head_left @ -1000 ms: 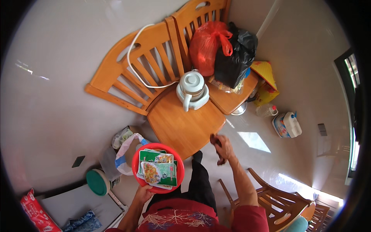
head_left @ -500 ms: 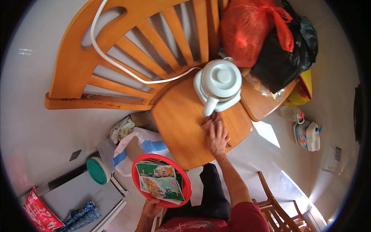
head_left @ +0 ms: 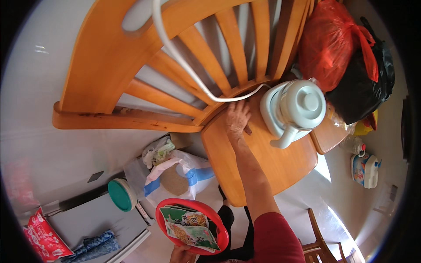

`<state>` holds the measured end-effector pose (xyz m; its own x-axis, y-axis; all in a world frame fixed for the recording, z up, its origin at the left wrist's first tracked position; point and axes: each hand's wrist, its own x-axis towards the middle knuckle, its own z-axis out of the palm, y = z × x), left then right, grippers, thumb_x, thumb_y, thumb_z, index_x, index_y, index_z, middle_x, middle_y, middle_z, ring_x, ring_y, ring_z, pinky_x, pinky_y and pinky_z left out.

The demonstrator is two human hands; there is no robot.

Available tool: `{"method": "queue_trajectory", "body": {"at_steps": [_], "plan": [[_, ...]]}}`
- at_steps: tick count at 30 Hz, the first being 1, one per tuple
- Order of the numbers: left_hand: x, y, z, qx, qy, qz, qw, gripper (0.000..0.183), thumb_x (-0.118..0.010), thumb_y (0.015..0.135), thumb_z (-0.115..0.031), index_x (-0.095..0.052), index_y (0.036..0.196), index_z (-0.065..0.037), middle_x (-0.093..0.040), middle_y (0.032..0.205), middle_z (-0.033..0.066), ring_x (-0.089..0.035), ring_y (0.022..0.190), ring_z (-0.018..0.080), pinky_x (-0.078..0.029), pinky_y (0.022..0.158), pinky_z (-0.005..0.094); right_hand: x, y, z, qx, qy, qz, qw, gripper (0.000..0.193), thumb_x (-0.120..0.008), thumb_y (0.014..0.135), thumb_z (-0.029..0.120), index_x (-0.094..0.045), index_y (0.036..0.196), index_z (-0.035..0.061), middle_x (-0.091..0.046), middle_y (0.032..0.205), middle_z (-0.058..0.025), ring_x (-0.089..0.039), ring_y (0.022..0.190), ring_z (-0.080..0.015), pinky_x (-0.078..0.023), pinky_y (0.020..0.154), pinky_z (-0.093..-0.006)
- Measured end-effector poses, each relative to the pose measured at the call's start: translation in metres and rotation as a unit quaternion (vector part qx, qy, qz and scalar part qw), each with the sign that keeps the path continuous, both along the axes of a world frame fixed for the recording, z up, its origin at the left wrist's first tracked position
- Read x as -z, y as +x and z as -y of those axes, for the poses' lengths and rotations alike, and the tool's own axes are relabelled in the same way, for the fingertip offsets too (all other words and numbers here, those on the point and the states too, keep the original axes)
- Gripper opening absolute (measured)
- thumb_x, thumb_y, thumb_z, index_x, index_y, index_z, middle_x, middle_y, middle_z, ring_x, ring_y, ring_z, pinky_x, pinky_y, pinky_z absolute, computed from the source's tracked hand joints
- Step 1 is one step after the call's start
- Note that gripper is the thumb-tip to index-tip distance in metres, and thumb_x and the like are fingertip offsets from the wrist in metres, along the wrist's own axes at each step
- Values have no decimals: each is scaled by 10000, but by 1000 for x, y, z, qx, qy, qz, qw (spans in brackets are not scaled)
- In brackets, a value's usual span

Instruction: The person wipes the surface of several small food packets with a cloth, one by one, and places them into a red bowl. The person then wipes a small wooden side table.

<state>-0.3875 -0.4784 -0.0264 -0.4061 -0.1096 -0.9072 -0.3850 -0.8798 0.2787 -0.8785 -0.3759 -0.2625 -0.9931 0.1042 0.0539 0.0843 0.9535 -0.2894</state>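
Observation:
My left hand (head_left: 180,254) grips the near rim of a red plastic basin (head_left: 223,234). In the basin lie several green-and-white printed food packets (head_left: 193,230). My right hand (head_left: 238,118) rests on the wooden chair seat (head_left: 272,168), close to the slatted backrest. Under its fingers is a dark brown cloth (head_left: 248,130), mostly hidden by the hand. To the right of that hand a pale blue-green electric kettle (head_left: 303,105) stands on its base on the seat. A white cord (head_left: 188,72) runs from the base across the backrest (head_left: 158,116).
At the right, a red plastic bag (head_left: 326,48) and a black bag (head_left: 366,83) sit on another seat. A white jug (head_left: 365,171) stands on the floor. On the left are an open sack (head_left: 175,179), a green-lidded tub (head_left: 120,195) and a grey cabinet top (head_left: 83,219) with a red packet (head_left: 46,236).
My right hand and the brown cloth have moved from in front of the kettle to the seat's back left, beside the backrest. My left hand still holds the basin. The view has shifted.

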Motion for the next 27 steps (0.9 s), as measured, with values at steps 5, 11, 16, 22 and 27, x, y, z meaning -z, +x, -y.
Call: {"method": "queue_trajectory", "body": {"at_steps": [5, 11, 16, 22, 27], "plan": [[-7, 3, 19, 15, 0, -24, 1000, 725, -587, 723, 78, -326, 1392, -27, -501, 1323, 181, -519, 1202, 371, -467, 1001, 518, -34, 103, 26, -354, -29, -24, 935, 410, -553, 851, 217, -563, 1233, 68, -379, 1425, -154, -403, 1230, -354, -429, 866, -441], [-10, -2, 30, -1, 15, -32, 999, 718, -573, 723, 108, -344, 1389, -31, -514, 1316, 176, -524, 1202, 361, -455, 1011, 530, -25, 161, -55, -532, -48, -26, 845, 265, -626, 783, 228, -634, 1008, 88, -487, 1223, -189, -486, 1071, -360, -488, 762, -444], [-9, 19, 49, 24, 8, -18, 999, 725, -582, 718, 115, -350, 1388, -34, -523, 1310, 165, -518, 1213, 352, -446, 1017, 528, -51, 54, -42, -93, -90, -55, 990, 410, -631, 790, 193, -553, 1188, 131, -474, 1224, -155, -480, 1050, -372, -490, 804, -453], [-21, -1, 55, 39, 10, -19, 999, 742, -594, 711, 107, -346, 1394, -44, -517, 1318, 156, -521, 1208, 348, -434, 1029, 525, -26, 176, -26, -317, -70, -90, 942, 444, -614, 785, 216, -582, 1225, 173, -465, 1319, -49, -435, 1189, -293, -386, 922, -490], [-28, 0, 67, 71, -8, -16, 997, 757, -587, 703, 107, -340, 1400, -55, -511, 1324, 151, -512, 1218, 344, -417, 1045, 527, -40, 294, -126, -469, -129, 53, 872, 302, -621, 748, 234, -671, 1045, 220, -508, 1224, 6, -455, 1159, -232, -379, 919, -476]]}}
